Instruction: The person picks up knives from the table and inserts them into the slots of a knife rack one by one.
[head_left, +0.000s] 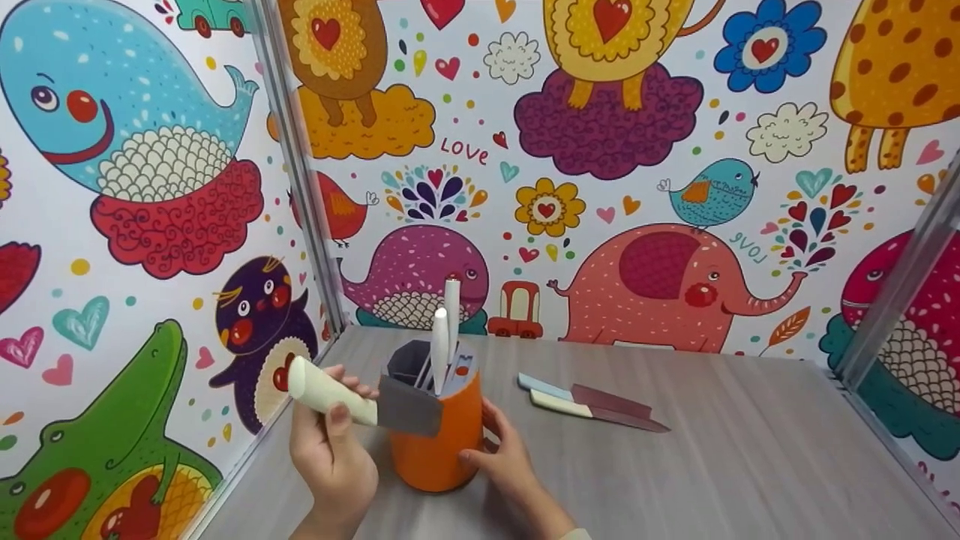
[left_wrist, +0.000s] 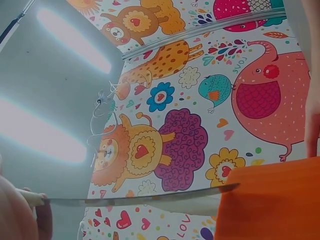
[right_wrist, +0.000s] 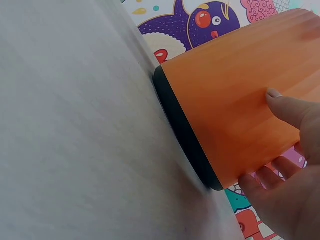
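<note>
My left hand grips the cream handle of a broad-bladed kitchen knife. Its grey blade points right and crosses in front of the upper part of an orange knife block; the left wrist view shows the thin blade edge-on, its tip overlapping the block's side. Round the block's right side curls my right hand, with the thumb on the orange wall. Two pale knife handles, a nearer one and a farther one, rise from the block's top. The block stands upright on the table.
Right of the block, two knives lie side by side on the grey table: one with a light blue handle, one with a cream handle. Walls with cartoon animals enclose the table at the back and sides.
</note>
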